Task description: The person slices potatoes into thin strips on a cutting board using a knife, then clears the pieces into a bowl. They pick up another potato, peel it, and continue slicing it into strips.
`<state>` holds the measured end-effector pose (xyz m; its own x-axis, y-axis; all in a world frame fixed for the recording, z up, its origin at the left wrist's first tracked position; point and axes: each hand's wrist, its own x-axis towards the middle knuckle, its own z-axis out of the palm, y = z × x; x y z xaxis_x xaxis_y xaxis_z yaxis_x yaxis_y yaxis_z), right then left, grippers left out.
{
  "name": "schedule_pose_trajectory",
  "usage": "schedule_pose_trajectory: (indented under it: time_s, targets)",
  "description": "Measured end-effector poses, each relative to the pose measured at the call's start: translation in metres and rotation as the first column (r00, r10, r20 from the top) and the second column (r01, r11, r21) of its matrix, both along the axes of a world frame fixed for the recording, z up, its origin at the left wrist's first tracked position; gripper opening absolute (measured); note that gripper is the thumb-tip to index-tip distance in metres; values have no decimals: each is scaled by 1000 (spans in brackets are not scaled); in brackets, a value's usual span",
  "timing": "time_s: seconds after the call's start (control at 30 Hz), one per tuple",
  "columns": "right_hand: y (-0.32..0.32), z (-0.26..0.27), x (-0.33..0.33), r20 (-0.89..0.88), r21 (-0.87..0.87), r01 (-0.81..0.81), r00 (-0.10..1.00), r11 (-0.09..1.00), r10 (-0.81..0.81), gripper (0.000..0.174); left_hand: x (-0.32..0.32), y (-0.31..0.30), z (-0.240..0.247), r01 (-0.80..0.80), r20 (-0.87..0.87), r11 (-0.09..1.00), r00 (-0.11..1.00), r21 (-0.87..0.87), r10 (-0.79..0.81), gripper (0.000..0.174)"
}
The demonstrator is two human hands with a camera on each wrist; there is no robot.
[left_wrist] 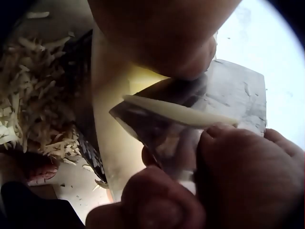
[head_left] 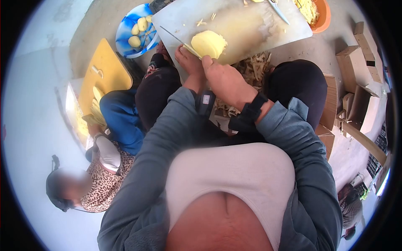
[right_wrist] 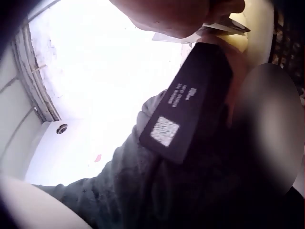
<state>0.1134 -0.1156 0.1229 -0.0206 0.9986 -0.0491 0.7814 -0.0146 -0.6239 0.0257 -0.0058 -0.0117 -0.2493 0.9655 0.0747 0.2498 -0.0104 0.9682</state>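
Observation:
A large peeled potato [head_left: 208,43] rests on the white cutting board [head_left: 247,25]. My right hand [head_left: 230,83] grips the knife beside it; the handle is hidden. The blade [head_left: 171,34] points up-left in the head view. My left hand [head_left: 191,65] is at the blade, its curled fingers [left_wrist: 248,167] against one end of a pale potato slice [left_wrist: 181,113] lying along the metal. Above them in the left wrist view is my right hand [left_wrist: 167,33]. The right wrist view shows part of the knife [right_wrist: 233,26] below my right hand [right_wrist: 167,14].
A blue-and-white basin [head_left: 122,37] holds several potatoes. An orange bowl [head_left: 321,19] of cut strips and a second knife [head_left: 278,12] are at upper right. Peelings [head_left: 253,69] lie below the board. Another person [head_left: 109,167] sits at left by a yellow board [head_left: 106,67]; cardboard [head_left: 351,65] stands right.

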Motion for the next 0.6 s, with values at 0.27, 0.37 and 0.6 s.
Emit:
schedule_pose_trajectory:
  time_s: [0.27,0.37,0.6]
  targets:
    - [-4,4,-3,-5,22,1,1000,1000,-1,19,-10,14,-44,-9,37,1000,999,15,9,36]
    - [-4,3,-6,-11,2,7,1000,1000,-7,18,-17,4,-31,171,168,984,972,-39,-162,32]
    - [-6,-1,-9,33,47,38,999,998,-40,19,-55,-24,-20,761,63,621,640,-188,-766,25]
